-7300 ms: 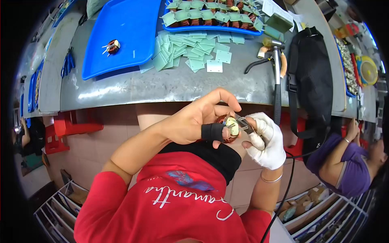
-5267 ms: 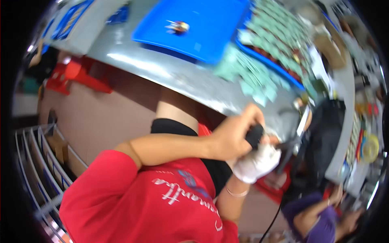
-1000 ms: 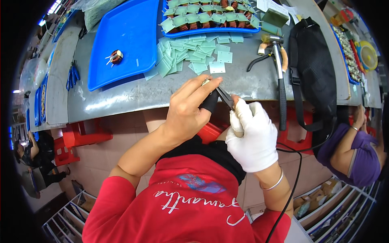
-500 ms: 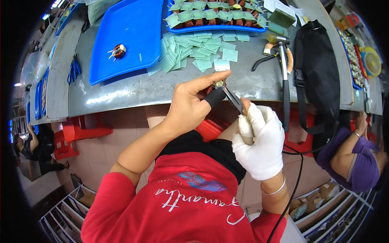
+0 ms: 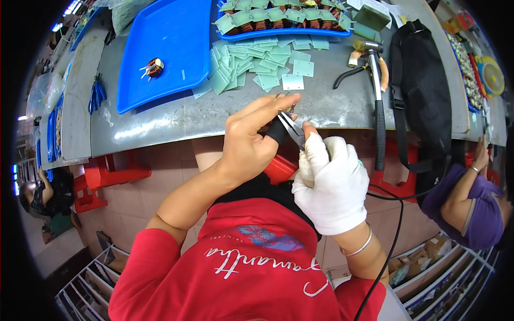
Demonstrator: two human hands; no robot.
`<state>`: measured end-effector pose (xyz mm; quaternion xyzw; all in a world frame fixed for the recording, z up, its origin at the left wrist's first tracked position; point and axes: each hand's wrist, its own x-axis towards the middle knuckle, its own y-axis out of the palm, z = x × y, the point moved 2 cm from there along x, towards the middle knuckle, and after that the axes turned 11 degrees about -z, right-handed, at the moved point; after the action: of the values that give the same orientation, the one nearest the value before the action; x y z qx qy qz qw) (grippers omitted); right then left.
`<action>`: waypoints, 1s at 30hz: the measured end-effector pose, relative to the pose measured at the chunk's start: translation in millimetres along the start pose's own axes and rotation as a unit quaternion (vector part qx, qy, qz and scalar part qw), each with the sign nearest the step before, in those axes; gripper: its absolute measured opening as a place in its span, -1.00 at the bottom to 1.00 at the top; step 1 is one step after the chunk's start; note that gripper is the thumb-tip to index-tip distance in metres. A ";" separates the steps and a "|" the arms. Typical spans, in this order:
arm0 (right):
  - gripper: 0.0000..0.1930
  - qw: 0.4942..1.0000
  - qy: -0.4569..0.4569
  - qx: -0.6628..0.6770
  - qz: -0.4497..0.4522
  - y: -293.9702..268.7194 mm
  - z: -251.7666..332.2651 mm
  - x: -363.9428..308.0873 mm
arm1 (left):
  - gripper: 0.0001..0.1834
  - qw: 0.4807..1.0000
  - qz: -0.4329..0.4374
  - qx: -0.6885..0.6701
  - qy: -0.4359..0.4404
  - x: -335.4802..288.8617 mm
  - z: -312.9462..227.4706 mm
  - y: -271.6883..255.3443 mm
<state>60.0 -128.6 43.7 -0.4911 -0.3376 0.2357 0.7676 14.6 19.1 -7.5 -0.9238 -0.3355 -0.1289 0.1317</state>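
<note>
My left hand [image 5: 247, 138], with a black cover on the thumb, is closed around a copper-wound coil [image 5: 291, 111]. Fingers hide most of that coil; only its pale end and wire leads show. In my right hand [image 5: 336, 184], wearing a white glove with fingertips bare, is a pair of pliers [image 5: 292, 128]. The plier jaws are parted and reach the coil's leads beside my left thumb; whether they touch a lead I cannot tell. Another coil [image 5: 155, 68] lies in the blue tray [image 5: 174, 37] at the left.
Pale green square plates [image 5: 262, 63] lie loose beyond my hands. Behind them, a second blue tray [image 5: 284, 36] holds rows of coils with plates. A hammer [image 5: 376, 96], more pliers [image 5: 350, 76] and a black bag [image 5: 420, 96] lie right. Blue-handled pliers [image 5: 97, 93] lie far left.
The pliers have shifted slightly left and turned more upright, and their jaws have spread apart. My right hand moved left with them. My left fingers now cover more of the coil.
</note>
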 end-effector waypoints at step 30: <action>-0.56 0.967 -0.043 0.247 0.048 -7.7 -54.0 6.8 | -0.53 0.935 0.177 -0.207 -0.228 10.0 -6.1 -4.8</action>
<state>105.2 -159.2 37.1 -0.2914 -0.2772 0.3696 0.8376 18.0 26.5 2.2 -0.9796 -0.1532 0.0443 -0.1223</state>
